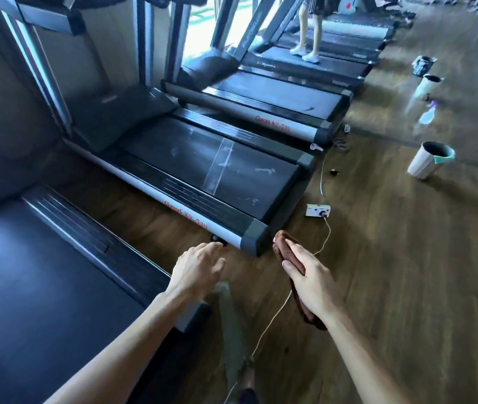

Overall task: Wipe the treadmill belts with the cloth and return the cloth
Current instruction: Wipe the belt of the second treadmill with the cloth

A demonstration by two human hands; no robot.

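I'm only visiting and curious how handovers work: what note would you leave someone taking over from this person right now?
Right grip, a bare hand, holds the brown cloth above the floor.
Left grip is open and empty.
The middle treadmill belt just ahead shows white smudges, so wiping looks unfinished there.
Left to do: wipe that belt, then return the cloth.

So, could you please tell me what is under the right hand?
The right hand holds a folded brown cloth beneath its palm; the ends show past the fingers and under the wrist. The hand covers its middle. A white cable runs below.
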